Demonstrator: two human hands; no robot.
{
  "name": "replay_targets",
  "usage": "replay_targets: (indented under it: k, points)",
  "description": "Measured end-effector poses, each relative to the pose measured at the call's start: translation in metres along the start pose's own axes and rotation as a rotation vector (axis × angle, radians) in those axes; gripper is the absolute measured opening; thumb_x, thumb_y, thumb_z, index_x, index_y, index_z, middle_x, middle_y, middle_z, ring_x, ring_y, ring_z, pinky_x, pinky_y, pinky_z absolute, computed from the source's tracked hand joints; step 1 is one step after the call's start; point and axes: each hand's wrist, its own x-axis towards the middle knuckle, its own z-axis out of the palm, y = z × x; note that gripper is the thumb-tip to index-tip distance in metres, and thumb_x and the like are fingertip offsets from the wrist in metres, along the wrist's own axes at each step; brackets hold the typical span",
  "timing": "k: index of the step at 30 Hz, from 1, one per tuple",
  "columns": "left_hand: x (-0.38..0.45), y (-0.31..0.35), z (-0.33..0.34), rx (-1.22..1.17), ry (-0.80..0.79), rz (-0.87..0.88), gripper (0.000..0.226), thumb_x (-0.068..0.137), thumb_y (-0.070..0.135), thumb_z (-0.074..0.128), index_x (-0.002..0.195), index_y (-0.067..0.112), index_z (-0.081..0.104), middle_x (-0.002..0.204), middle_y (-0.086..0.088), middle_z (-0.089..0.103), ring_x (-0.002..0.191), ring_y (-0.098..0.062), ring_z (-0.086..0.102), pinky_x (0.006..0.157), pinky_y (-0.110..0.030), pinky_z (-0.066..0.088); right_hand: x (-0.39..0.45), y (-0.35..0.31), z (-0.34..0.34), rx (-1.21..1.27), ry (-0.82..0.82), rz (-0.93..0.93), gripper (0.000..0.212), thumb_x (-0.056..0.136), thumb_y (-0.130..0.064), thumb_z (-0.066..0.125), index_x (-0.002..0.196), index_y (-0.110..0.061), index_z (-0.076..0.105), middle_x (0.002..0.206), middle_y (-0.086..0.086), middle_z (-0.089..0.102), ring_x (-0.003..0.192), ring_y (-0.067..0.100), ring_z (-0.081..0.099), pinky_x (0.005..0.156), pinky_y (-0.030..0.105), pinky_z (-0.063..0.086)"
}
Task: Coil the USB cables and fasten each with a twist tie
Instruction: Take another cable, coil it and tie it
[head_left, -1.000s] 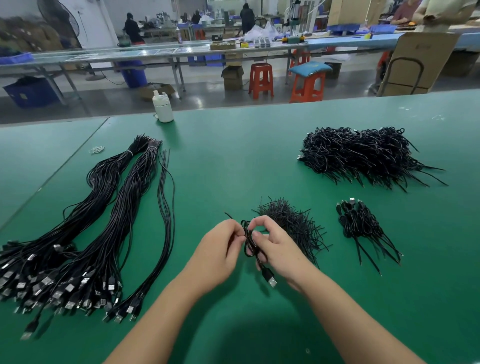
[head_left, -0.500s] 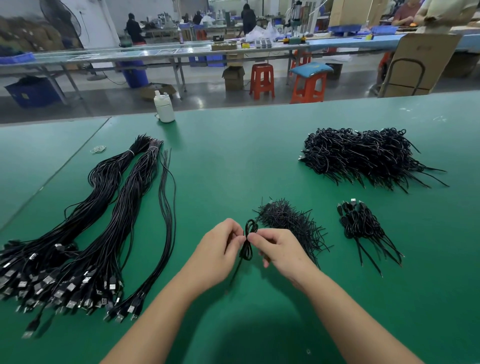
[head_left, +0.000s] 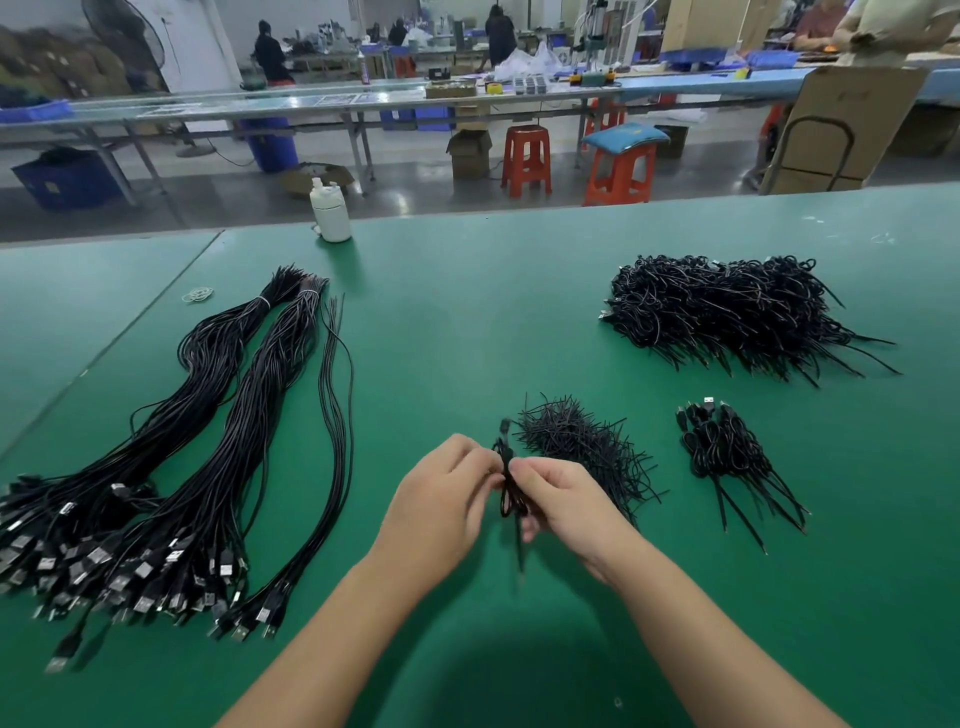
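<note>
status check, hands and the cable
Left hand and right hand both pinch coiled cable above the table. Tie not discernible. Nothing in the way.

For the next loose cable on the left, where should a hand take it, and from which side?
By the plug end, coming from the near side. The loose cables lie beside the tied bundles, and their plugs fan out apart toward the person, likely easier to single out there.

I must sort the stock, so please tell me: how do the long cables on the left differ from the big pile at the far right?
The long cables lie stretched out in bundles, while the big pile holds short coiled bunches. The long cables show their silver USB plugs fanned out at the near end; in the big pile mostly thin tails stick out. The long cables reach much farther across the table. Both are black.
</note>
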Motion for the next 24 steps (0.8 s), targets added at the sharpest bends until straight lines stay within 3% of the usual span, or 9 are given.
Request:
replay_targets:
  k: [2,5,8,11,14,18,21,24]
  points:
    - [0.003,0.005,0.000,-0.195,0.063,-0.277,0.009,0.092,0.017,0.066,0.084,0.021,0.064,0.080,0.006,0.059,0.069,-0.005,0.052,0.067,-0.014,0.041,0.001,-0.001,-0.001,-0.159,0.083,-0.078,0.030,0.101,-0.023,0.053,0.081,-0.002,0.060,0.058,0.009,0.056,0.047,0.015,0.053,0.056,0.029,0.046]
    - [0.008,0.007,0.004,-0.453,-0.047,-0.636,0.016,0.090,0.029,0.070,0.077,0.020,0.069,0.064,-0.002,0.060,0.057,-0.006,0.045,0.055,-0.016,0.037,0.000,-0.001,-0.001,-0.350,0.161,-0.173,0.030,0.099,-0.025,0.056,0.069,-0.023,0.056,0.055,-0.002,0.054,0.047,0.007,0.054,0.054,0.020,0.044]
    - [0.007,0.005,0.006,-0.674,-0.070,-0.774,0.012,0.087,0.024,0.074,0.080,0.014,0.073,0.056,0.012,0.056,0.051,-0.003,0.043,0.051,-0.012,0.035,-0.002,0.003,-0.001,-0.468,0.201,-0.266,0.027,0.097,-0.026,0.060,0.071,-0.021,0.061,0.057,-0.003,0.053,0.052,0.009,0.053,0.058,0.026,0.043]
    - [0.006,0.003,0.008,-0.863,-0.092,-0.894,0.007,0.086,0.016,0.075,0.083,0.010,0.075,0.062,0.003,0.059,0.051,-0.009,0.042,0.050,-0.018,0.037,-0.003,0.006,-0.003,-0.575,0.225,-0.414,0.026,0.096,-0.023,0.062,0.073,-0.012,0.062,0.063,-0.006,0.051,0.062,0.011,0.048,0.065,0.030,0.042]
    - [0.006,0.003,0.013,-1.000,-0.086,-0.971,0.004,0.085,0.009,0.075,0.084,0.006,0.074,0.067,-0.003,0.060,0.052,-0.012,0.042,0.053,-0.024,0.035,-0.004,0.009,-0.003,-0.584,0.244,-0.445,0.027,0.096,-0.023,0.062,0.073,-0.010,0.063,0.063,-0.007,0.051,0.062,0.007,0.048,0.065,0.028,0.042]
    - [0.003,0.004,0.024,-0.804,-0.013,-0.823,0.007,0.087,0.009,0.072,0.082,0.013,0.071,0.061,0.008,0.058,0.057,-0.008,0.044,0.055,-0.017,0.039,-0.002,0.007,-0.001,-0.496,0.228,-0.225,0.031,0.098,-0.028,0.058,0.075,-0.008,0.065,0.052,0.002,0.054,0.046,0.006,0.053,0.058,0.026,0.045]
    - [0.000,0.007,0.027,-0.339,0.052,-0.433,0.013,0.088,0.006,0.068,0.081,0.017,0.065,0.072,0.012,0.060,0.067,-0.001,0.051,0.066,-0.009,0.039,0.000,0.005,-0.004,-0.325,0.120,-0.027,0.039,0.101,-0.030,0.052,0.074,-0.003,0.060,0.049,0.003,0.056,0.041,0.013,0.054,0.052,0.024,0.045]
    - [-0.008,0.001,0.033,-0.115,0.090,-0.099,0.012,0.088,-0.001,0.065,0.084,0.010,0.065,0.083,0.003,0.059,0.077,-0.009,0.053,0.074,-0.014,0.041,0.000,0.008,-0.011,-0.252,0.050,0.037,0.042,0.102,-0.031,0.050,0.072,-0.003,0.059,0.048,0.002,0.051,0.039,0.014,0.046,0.048,0.024,0.040]
